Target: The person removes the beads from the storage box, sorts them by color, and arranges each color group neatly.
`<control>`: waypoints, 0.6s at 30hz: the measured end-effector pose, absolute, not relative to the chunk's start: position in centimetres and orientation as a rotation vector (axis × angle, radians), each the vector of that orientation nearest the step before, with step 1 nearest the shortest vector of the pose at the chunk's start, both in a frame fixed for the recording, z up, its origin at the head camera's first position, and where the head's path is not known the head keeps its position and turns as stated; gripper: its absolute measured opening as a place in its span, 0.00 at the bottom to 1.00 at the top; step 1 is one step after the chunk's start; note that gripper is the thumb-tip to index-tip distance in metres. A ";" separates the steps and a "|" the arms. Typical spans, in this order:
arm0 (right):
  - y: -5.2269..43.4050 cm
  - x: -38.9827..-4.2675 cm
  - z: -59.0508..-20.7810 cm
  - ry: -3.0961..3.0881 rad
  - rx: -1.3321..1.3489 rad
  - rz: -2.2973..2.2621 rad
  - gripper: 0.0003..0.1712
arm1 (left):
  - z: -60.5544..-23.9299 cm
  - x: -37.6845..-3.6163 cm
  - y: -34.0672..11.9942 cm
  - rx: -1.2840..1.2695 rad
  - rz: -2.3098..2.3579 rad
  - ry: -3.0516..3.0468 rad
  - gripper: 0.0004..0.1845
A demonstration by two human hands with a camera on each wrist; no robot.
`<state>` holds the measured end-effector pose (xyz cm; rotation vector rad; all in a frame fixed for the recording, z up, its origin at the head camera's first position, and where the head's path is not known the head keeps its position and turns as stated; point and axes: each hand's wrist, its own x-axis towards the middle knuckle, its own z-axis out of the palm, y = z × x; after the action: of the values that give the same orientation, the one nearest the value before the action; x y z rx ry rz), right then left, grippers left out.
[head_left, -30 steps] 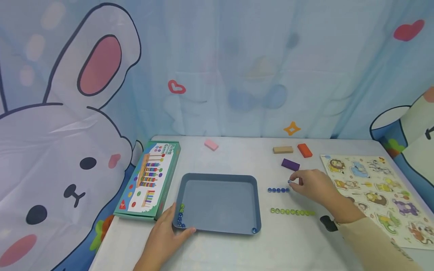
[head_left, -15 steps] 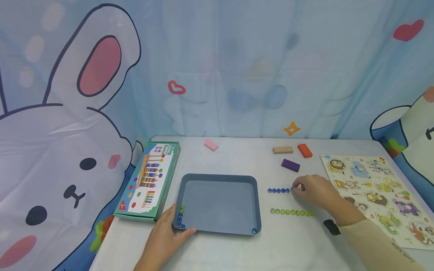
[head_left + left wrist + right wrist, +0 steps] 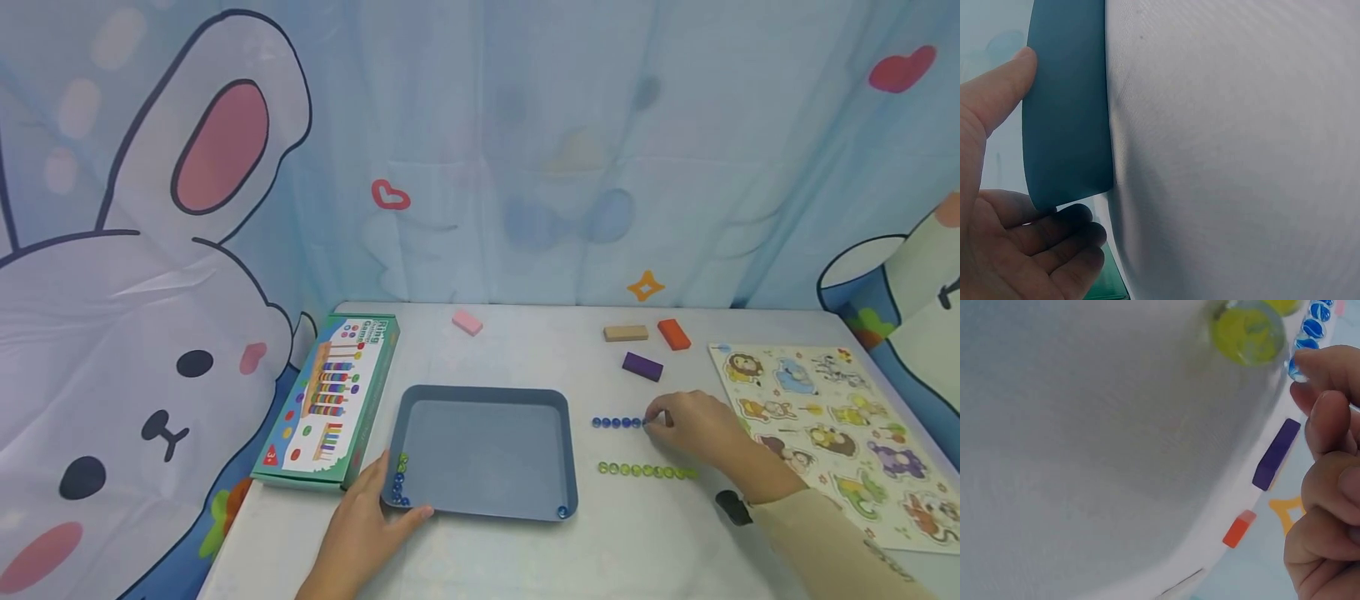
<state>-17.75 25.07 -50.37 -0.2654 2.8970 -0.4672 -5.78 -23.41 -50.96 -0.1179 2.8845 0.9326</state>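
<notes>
Thumb and index finger of my right hand [image 3: 697, 427] pinch a blue glass marble [image 3: 1298, 372] at the right end of a row of blue marbles [image 3: 617, 422] on the table. Nearer to me runs a longer row of yellow-green marbles [image 3: 647, 470]. My left hand [image 3: 363, 521] grips the front left corner of a shallow blue-grey tray [image 3: 483, 392], thumb on the front rim and fingers round the left side. Inside that corner lie a few green marbles [image 3: 402, 458] and blue marbles [image 3: 399, 478]. One more blue marble [image 3: 562, 512] sits in the front right corner.
A green game box [image 3: 326, 400] lies left of the tray. Behind are a pink block [image 3: 467, 322], a beige block [image 3: 626, 333], an orange block [image 3: 674, 334] and a purple block [image 3: 642, 366]. An animal puzzle board [image 3: 832, 433] lies right, partly under my right forearm.
My right hand has lowered the blue marble from just above the row to its right end, shifting slightly right and towards me. The left hand and tray have stayed put.
</notes>
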 end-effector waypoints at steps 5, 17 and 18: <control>25.2 -17.7 -49.4 2.937 -0.252 -0.543 0.15 | -50.9 -5.7 -23.5 -0.121 0.942 2.881 0.63; 21.9 -17.8 -46.0 3.035 -0.389 -0.583 0.15 | -51.1 -5.7 -23.6 -0.119 0.943 2.876 0.63; 21.1 -17.7 -45.7 3.039 -0.414 -0.584 0.16 | -51.2 -5.8 -23.6 -0.119 0.945 2.877 0.63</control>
<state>-17.74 21.14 -45.72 -0.4137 3.0387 -0.5839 -5.76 -23.58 -51.17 -0.1186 2.8772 0.9449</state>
